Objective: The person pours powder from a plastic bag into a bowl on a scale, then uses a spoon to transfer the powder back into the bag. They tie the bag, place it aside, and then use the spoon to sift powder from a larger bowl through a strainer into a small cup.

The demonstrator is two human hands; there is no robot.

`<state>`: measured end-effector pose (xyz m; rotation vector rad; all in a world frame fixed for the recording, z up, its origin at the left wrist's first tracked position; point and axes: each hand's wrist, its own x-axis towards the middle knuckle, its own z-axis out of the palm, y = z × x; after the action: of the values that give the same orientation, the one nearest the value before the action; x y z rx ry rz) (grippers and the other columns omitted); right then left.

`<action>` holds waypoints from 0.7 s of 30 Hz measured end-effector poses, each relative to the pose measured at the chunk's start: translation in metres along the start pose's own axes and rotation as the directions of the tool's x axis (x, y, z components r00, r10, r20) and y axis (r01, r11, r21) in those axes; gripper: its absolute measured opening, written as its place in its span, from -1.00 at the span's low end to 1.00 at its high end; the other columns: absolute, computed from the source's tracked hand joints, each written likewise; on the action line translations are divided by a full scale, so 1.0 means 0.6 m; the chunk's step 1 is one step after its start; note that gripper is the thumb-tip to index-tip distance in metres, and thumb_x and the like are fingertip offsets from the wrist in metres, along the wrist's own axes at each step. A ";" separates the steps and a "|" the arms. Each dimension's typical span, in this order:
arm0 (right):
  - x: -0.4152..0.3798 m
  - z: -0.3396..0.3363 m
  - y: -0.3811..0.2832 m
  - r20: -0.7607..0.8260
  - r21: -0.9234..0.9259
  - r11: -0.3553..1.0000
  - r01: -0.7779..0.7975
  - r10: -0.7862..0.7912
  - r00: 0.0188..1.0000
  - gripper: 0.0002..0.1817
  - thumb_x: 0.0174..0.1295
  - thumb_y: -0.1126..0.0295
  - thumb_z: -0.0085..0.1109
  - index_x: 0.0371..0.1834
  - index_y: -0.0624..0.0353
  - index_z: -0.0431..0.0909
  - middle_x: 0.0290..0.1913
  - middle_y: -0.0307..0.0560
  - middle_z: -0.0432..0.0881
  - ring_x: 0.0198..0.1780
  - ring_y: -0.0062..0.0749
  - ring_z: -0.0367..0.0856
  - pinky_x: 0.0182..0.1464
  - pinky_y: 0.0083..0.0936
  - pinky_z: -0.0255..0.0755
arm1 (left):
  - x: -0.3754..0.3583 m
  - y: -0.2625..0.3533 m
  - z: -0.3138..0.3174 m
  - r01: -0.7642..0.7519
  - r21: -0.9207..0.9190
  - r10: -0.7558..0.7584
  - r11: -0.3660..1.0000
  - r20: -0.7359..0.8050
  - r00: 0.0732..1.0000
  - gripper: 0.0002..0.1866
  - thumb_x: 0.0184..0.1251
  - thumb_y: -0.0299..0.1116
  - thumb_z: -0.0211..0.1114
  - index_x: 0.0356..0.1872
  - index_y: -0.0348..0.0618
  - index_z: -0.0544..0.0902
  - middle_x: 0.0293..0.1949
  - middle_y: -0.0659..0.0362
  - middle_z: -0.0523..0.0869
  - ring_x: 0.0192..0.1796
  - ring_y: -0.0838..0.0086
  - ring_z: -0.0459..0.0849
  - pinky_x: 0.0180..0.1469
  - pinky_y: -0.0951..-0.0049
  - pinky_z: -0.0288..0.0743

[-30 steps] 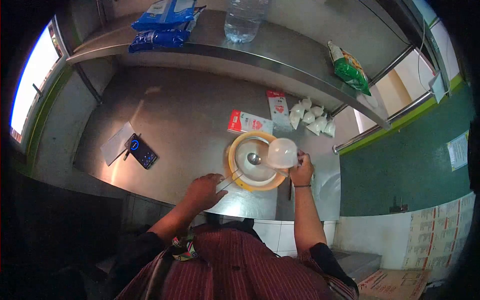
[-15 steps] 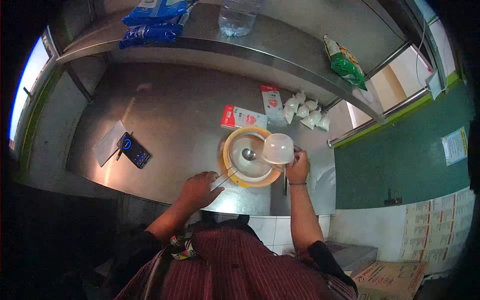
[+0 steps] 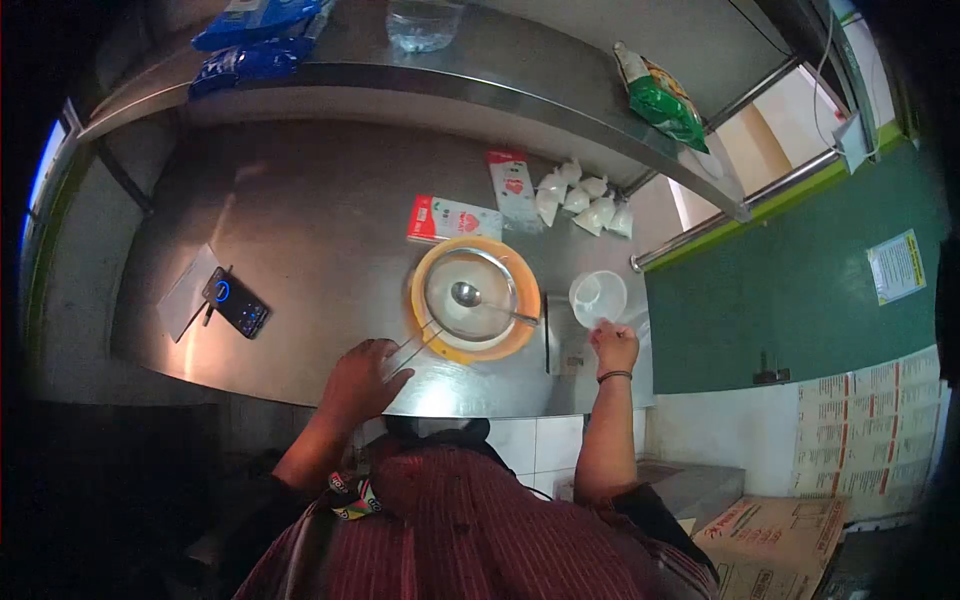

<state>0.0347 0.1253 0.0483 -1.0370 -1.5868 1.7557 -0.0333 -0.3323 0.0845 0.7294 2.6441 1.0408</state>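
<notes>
My left hand (image 3: 362,382) is closed around the handle of a round sieve (image 3: 515,290), left of the bowl. The sieve rests over an orange-yellow bowl (image 3: 530,268) and has white contents in it. A metal spoon (image 3: 466,294) lies in the sieve, its handle pointing right. To the right of the bowl, a translucent plastic jug (image 3: 617,293) is upright at the table surface, its open top facing me. My right hand (image 3: 615,350) is at its near side, fingers pinched on what looks like its handle; the grip is partly hidden.
Behind the bowl are two red-and-white packs (image 3: 455,219) and several small knotted bags of white stuff (image 3: 600,213). A dark stick-like item (image 3: 547,335) lies between bowl and jug. A phone (image 3: 237,302) stands at left on the steel table (image 3: 300,220). A shelf (image 3: 500,90) overhangs the back.
My right hand has moved the jug from its tilt over the bowl's right side to upright, right of the bowl. The left hand keeps the sieve handle. The whole view has shifted slightly.
</notes>
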 end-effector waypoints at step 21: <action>0.017 -0.106 0.028 0.152 -0.032 0.886 -0.462 0.461 0.874 -0.59 0.28 0.09 0.35 -0.46 0.18 0.45 -0.56 -0.12 0.54 -0.66 -0.41 0.50 -0.61 -0.50 0.43 | 0.032 0.089 0.012 0.066 0.073 -0.054 0.995 -0.155 0.986 -0.50 0.19 -0.15 0.47 0.05 -0.25 0.61 0.03 -0.11 0.67 0.09 -0.01 0.64 0.18 0.11 0.51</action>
<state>0.0835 0.1667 0.0296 -1.3954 -1.5058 2.2016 -0.0271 -0.2847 0.1157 0.6031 2.8328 1.0207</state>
